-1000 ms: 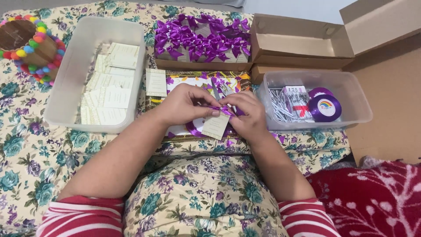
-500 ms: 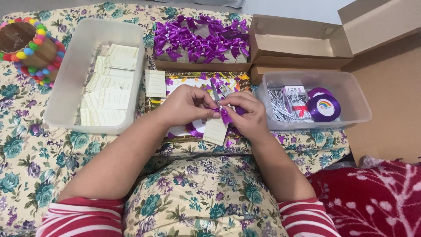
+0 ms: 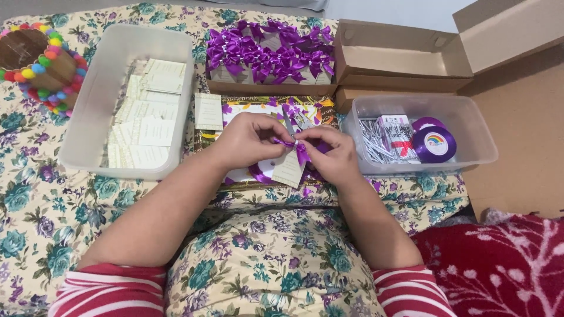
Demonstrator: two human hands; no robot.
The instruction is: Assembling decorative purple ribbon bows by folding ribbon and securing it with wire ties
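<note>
My left hand (image 3: 249, 138) and my right hand (image 3: 332, 154) meet over a tray in the middle. Between the fingertips of both hands sits a small purple ribbon bow (image 3: 296, 145) tied on a cream paper tag (image 3: 289, 170), which hangs tilted below the fingers. Each hand pinches one side of the bow. A loop of purple ribbon (image 3: 261, 175) lies under the hands. Small scissors (image 3: 296, 119) rest just beyond my fingers.
At left, a clear tub (image 3: 100, 100) holds several cream cards. A box of finished purple-bowed tags (image 3: 267, 58) stands behind. Right, another clear tub (image 3: 470, 126) holds a purple ribbon roll (image 3: 435, 144) and pins. An open cardboard box (image 3: 405, 58) and a beaded basket (image 3: 41, 64) flank the back.
The tag with its bow has lifted slightly and my fingers have drawn closer together on the bow. Nothing else has moved.
</note>
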